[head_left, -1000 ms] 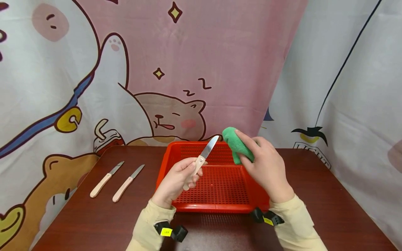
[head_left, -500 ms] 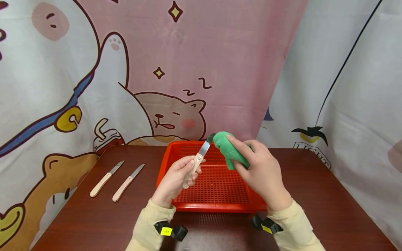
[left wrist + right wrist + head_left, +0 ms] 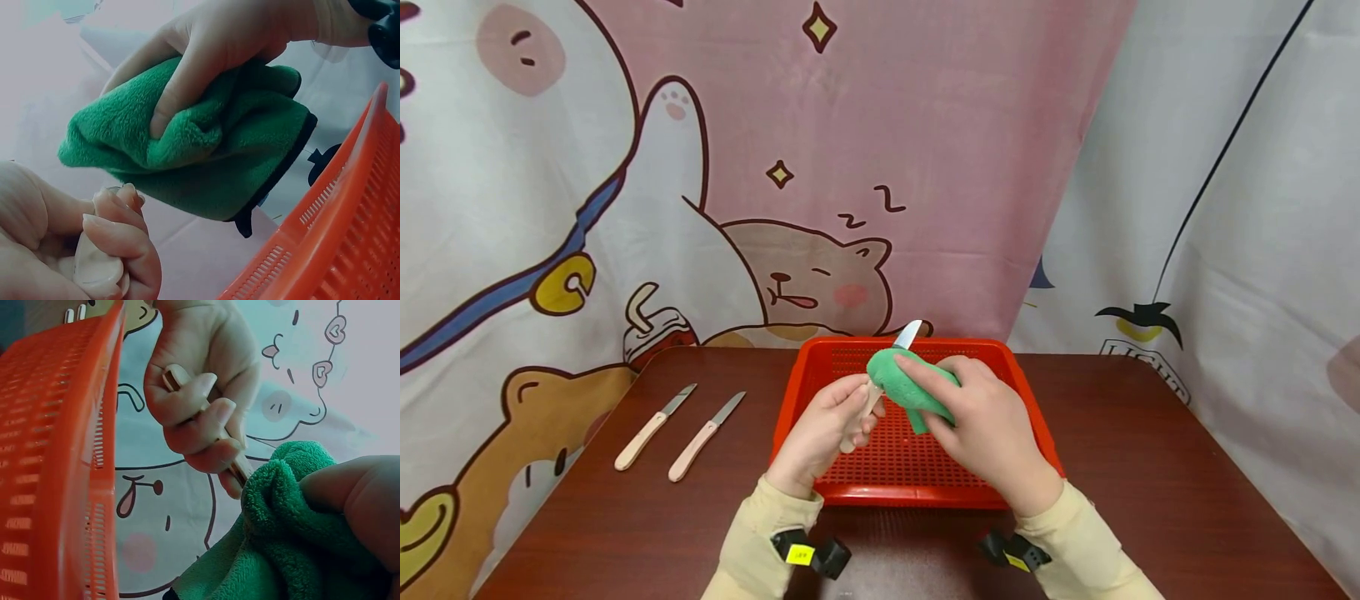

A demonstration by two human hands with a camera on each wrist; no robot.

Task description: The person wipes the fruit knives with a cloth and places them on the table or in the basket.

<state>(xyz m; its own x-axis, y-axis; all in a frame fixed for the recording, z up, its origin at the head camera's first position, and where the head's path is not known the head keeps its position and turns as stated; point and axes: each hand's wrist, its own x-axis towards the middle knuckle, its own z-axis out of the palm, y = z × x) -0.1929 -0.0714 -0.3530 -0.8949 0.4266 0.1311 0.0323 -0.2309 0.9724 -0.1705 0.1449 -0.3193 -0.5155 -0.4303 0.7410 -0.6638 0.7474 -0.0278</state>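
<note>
My left hand point(image 3: 831, 425) grips the pale wooden handle of a knife point(image 3: 908, 334), blade pointing up and away. Its fingers curl round the handle point(image 3: 178, 376) in the right wrist view. My right hand point(image 3: 988, 417) pinches a folded green cloth point(image 3: 906, 387) with a dark edge, which lies over the lower blade near the handle. Only the blade's tip end shows past the cloth in the head view. In the left wrist view the cloth point(image 3: 231, 144) hangs in folds under the right thumb, close above the left fingertips.
A red perforated plastic basket point(image 3: 917, 493) stands on the dark wooden table point(image 3: 1150, 467), beneath both hands. To its left lie two more knives, one knife point(image 3: 643, 442) beside another knife point(image 3: 692, 451). A cartoon-printed curtain point(image 3: 940, 167) hangs behind the table.
My right hand has moved left and down with the cloth, passing from beside the blade tip onto the blade and along to near the handle. The left hand has stayed almost still.
</note>
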